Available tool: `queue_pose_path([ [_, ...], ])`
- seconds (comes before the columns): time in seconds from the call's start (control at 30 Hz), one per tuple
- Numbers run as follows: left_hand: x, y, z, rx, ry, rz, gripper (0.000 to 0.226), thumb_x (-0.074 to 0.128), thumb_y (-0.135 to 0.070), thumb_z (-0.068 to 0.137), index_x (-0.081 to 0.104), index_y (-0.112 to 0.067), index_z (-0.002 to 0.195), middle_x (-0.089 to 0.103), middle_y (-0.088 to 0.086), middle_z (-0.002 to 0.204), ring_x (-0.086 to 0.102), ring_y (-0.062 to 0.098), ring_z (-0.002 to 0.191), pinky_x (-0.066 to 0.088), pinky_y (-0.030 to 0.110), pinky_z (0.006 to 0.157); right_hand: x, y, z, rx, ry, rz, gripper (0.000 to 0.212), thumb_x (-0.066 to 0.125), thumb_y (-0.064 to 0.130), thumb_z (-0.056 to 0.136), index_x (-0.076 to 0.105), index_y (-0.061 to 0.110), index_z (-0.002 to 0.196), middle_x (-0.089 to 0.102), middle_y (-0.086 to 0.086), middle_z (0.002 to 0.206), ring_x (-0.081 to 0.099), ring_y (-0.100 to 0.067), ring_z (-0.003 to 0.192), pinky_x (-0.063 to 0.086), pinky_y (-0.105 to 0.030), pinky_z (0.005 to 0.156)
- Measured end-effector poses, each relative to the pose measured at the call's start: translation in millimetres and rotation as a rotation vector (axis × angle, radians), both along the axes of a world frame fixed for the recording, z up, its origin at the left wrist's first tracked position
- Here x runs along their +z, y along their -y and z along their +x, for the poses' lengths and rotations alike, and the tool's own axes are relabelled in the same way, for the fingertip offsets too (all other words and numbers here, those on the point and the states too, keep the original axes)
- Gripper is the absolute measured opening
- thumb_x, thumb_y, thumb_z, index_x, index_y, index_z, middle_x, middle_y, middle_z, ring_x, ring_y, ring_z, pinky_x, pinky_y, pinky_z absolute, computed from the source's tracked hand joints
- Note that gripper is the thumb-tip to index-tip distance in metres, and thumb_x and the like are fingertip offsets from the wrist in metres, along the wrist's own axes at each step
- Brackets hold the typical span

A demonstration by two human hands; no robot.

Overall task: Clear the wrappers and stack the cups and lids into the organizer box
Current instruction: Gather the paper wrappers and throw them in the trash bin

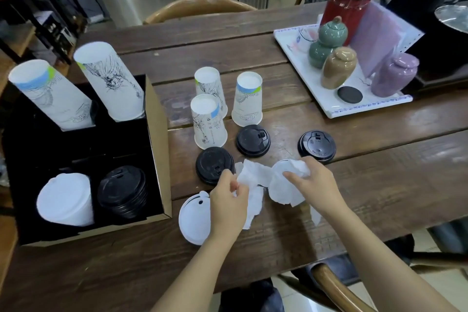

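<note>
Step in hand, by my judgement: clearing the wrappers. The left hand pinches one end of the crumpled white paper wrapper between thumb and fingers, at lower centre of the frame. The right hand is closed around the wrapper's other bunched end, which lies against a white plastic lid; whether the lid itself is gripped cannot be told.

Stacking is not yet begun for the loose items. Three upturned printed white paper cups stand at centre on the dark wooden plank table. Three black plastic sip lids lie just below them. A second white lid sits partly under the left wrist.

The cardboard organizer box with black lining occupies the left of the frame. It holds two tall cup stacks in the upper compartments, and a white lid stack and a black lid stack in the lower ones.

Next move calls for gathering the paper into one hand and lifting it clear without dragging the lids.
</note>
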State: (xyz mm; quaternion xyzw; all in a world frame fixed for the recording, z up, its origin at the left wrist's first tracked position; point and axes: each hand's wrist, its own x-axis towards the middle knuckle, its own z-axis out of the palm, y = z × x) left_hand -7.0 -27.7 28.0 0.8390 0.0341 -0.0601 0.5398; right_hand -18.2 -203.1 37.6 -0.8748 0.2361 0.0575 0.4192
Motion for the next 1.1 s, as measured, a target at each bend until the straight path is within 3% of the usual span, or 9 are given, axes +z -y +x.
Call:
queue_pose_path([
  [0.13, 8.6, -11.6, 4.6, 0.092, 0.022, -0.027, 0.027, 0.041, 0.005, 0.087, 0.034, -0.013, 0.069, 0.033, -0.001, 0.061, 0.031, 0.008, 0.053, 0.032, 0.020, 0.050, -11.7, -9.3, 15.1, 0.062, -0.107, -0.057, 0.050, 0.070, 0.037, 0.078, 0.058, 0.015, 0.122, 0.061, -0.002, 0.116, 0.056, -0.023, 0.109, 0.042, -0.032, 0.082],
  [0.23, 7.5, -22.1, 7.7, 0.051, 0.002, 0.101, 0.032, 0.038, 0.004, 0.089, 0.034, -0.022, 0.071, 0.037, 0.000, 0.064, 0.037, 0.014, 0.060, 0.029, 0.024, 0.050, -24.2, -16.7, 28.6, 0.132, -0.165, -0.161, 0.016, 0.069, 0.032, 0.074, 0.064, 0.021, 0.083, 0.063, 0.003, 0.081, 0.059, -0.021, 0.080, 0.046, -0.029, 0.061],
  [0.33, 3.3, -30.4, 6.3, -0.060, -0.056, 0.306, 0.008, 0.047, -0.013, 0.089, 0.043, -0.019, 0.090, 0.048, -0.003, 0.082, 0.048, 0.018, 0.070, 0.033, 0.023, 0.052, -32.0, -21.2, 35.7, 0.158, -0.186, -0.202, 0.031, 0.058, 0.018, 0.081, 0.043, 0.020, 0.054, 0.042, 0.004, 0.053, 0.045, -0.022, 0.056, 0.027, -0.023, 0.045],
  [0.53, -17.5, -18.9, -2.1, -0.313, -0.073, 0.772, 0.061, 0.046, -0.062, 0.082, 0.042, -0.021, 0.126, 0.050, -0.001, 0.119, 0.048, 0.019, 0.109, 0.041, 0.029, 0.086, -18.1, -21.9, 40.3, 0.031, 0.071, -0.049, 0.038, 0.054, 0.008, 0.083, 0.025, 0.016, 0.059, 0.031, 0.002, 0.064, 0.028, -0.011, 0.056, 0.024, -0.028, 0.052],
  [0.67, -33.9, -7.9, -5.8, -0.371, 0.103, 1.030, 0.091, 0.054, -0.078, 0.060, 0.052, -0.019, 0.129, 0.062, 0.001, 0.090, 0.057, 0.019, 0.081, 0.048, 0.029, 0.069, -6.3, -15.4, 41.7, -0.040, 0.238, 0.026, 0.028, 0.054, 0.005, 0.082, 0.032, 0.010, 0.065, 0.031, -0.001, 0.070, 0.027, -0.016, 0.064, 0.024, -0.026, 0.055],
  [0.77, -44.2, -0.8, -5.2, -0.386, 0.179, 1.045, 0.087, 0.075, -0.071, 0.042, 0.068, -0.022, 0.113, 0.059, 0.000, 0.062, 0.054, 0.017, 0.057, 0.044, 0.026, 0.049, -4.1, -9.2, 38.9, -0.067, 0.260, 0.053, 0.021, 0.052, 0.004, 0.084, 0.038, 0.003, 0.069, 0.034, -0.006, 0.069, 0.027, -0.017, 0.063, 0.022, -0.026, 0.053],
  [0.9, -47.0, 1.6, -2.3, -0.395, 0.285, 1.054, 0.036, 0.090, -0.031, 0.044, 0.070, -0.022, 0.073, 0.059, -0.005, 0.058, 0.053, 0.017, 0.055, 0.031, 0.027, 0.057, -6.0, -2.6, 39.1, -0.134, 0.251, 0.161, 0.030, 0.047, -0.001, 0.084, 0.033, 0.019, 0.066, 0.038, 0.000, 0.065, 0.043, -0.020, 0.057, 0.024, -0.024, 0.051],
  [1.0, -43.4, 1.1, 0.4, -0.369, 0.236, 0.930, 0.025, 0.082, -0.011, 0.054, 0.063, -0.019, 0.068, 0.059, -0.004, 0.065, 0.052, 0.017, 0.061, 0.035, 0.027, 0.055, -5.9, -2.5, 40.0, -0.118, 0.284, 0.179, 0.023, 0.040, -0.003, 0.086, 0.052, 0.013, 0.096, 0.054, 0.001, 0.082, 0.063, -0.030, 0.083, 0.036, -0.024, 0.055],
  [1.1, -28.3, 2.5, 5.2, -0.216, 0.065, 0.669, 0.018, 0.045, -0.019, 0.095, 0.045, -0.015, 0.077, 0.047, 0.000, 0.083, 0.040, 0.018, 0.082, 0.028, 0.027, 0.072, 0.1, -5.5, 41.8, -0.093, 0.322, 0.255, 0.024, 0.042, 0.011, 0.087, 0.064, 0.005, 0.096, 0.060, -0.002, 0.085, 0.055, -0.017, 0.076, 0.042, -0.019, 0.061],
])
